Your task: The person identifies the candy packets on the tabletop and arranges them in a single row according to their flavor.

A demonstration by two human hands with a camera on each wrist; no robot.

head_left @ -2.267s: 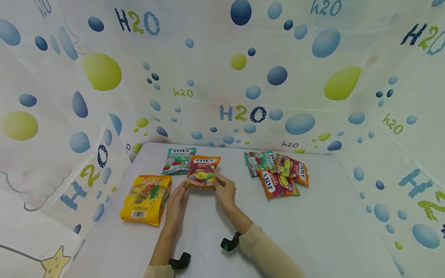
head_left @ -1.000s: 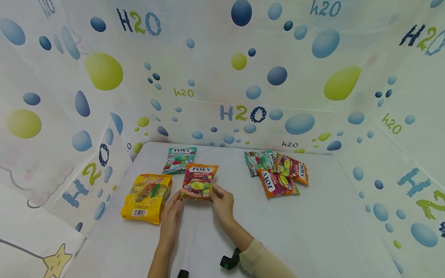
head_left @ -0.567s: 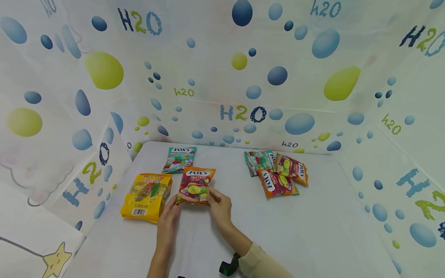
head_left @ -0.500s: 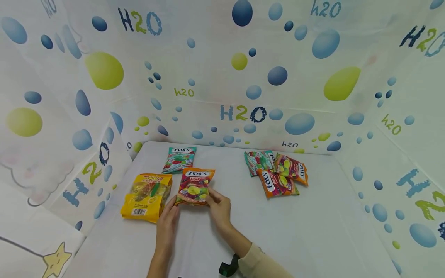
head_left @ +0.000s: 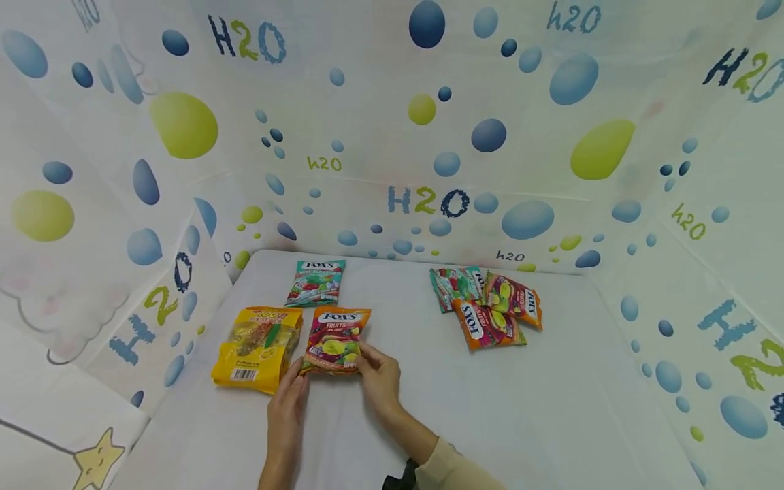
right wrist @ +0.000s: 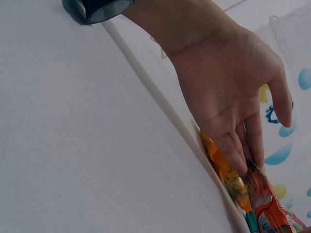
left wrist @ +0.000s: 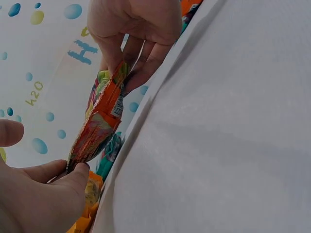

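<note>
Both hands hold an orange-and-red Fox's fruits candy bag [head_left: 333, 340] by its lower corners, its printed front facing up. My left hand [head_left: 286, 408] pinches the lower left corner; in the left wrist view the left thumb and fingers [left wrist: 51, 172] meet at the bag's end. On the other side, my right hand [head_left: 381, 381] grips the lower right corner between thumb and fingers. Just left of the left hand lies a large yellow candy bag [head_left: 260, 347]. A green Fox's candy bag [head_left: 316, 282] lies behind the held one. The right wrist view shows mainly the left hand [right wrist: 233, 82].
At the back right, a green candy bag [head_left: 453, 282] lies grouped with two orange ones, a front orange bag [head_left: 486, 323] and a right-hand orange bag [head_left: 514, 299]. A white cloth covers the table [head_left: 551, 408]. Patterned sheets [head_left: 367, 122] hang behind and at the sides.
Both hands have drawn the held fruits candy bag toward the person and slightly left. It earlier overlapped the green bag's corner and now sits in front of it. The other bags stay put.
</note>
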